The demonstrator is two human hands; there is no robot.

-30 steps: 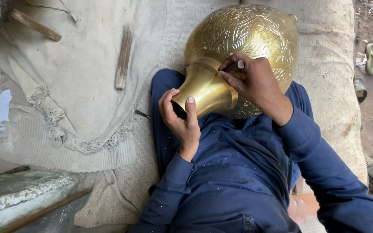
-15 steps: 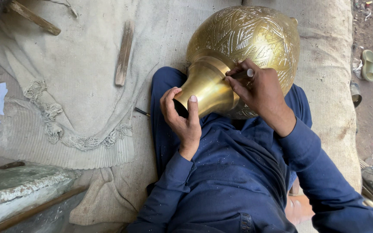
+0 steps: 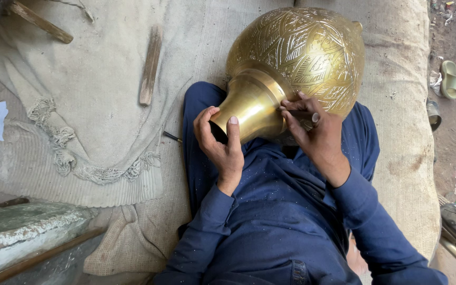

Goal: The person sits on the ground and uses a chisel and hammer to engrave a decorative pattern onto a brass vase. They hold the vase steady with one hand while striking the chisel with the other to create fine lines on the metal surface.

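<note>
Floor covering: coarse beige sacking (image 3: 397,174), worn, spread flat. Lying on it: flat wooden stick (image 3: 150,66); fringed woven cloth (image 3: 64,158); thin dark rod (image 3: 172,137) beside the knee; wooden handle (image 3: 40,22), upper left corner.

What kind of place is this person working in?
Probably a floor-level metal craft workshop: an engraved brass vase lies on the lap, worn cloth covers the ground, and wooden sticks lie on it.
</note>
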